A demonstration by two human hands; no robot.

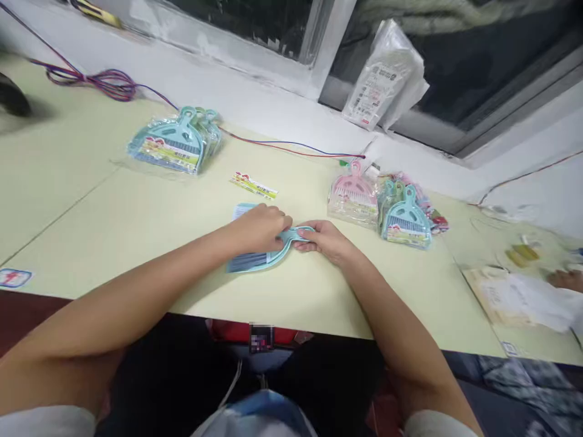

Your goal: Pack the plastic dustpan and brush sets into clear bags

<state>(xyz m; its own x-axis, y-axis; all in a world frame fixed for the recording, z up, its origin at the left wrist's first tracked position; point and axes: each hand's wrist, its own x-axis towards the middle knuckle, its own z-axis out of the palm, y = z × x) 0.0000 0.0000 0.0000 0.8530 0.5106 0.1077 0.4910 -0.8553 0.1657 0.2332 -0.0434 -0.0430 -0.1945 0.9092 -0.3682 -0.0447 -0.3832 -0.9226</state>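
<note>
A small teal dustpan-and-brush set (259, 260) lies flat on the pale yellow table (136, 224) in front of me. My left hand (259, 227) rests on top of its body, fingers curled down over it. Pinching the looped handle at the set's right end is my right hand (324, 239). A paper label card (238, 211) peeks out from under my left hand. Another printed label strip (254, 184) lies a little farther back.
A stack of bagged teal sets (173, 141) sits at the back left. Bagged pink (353, 195) and teal sets (406, 218) lie at the right. Coloured wires (109, 82) run along the sill. A plastic bag (383, 79) leans on the window. Another person's hand (565, 279) and papers are far right.
</note>
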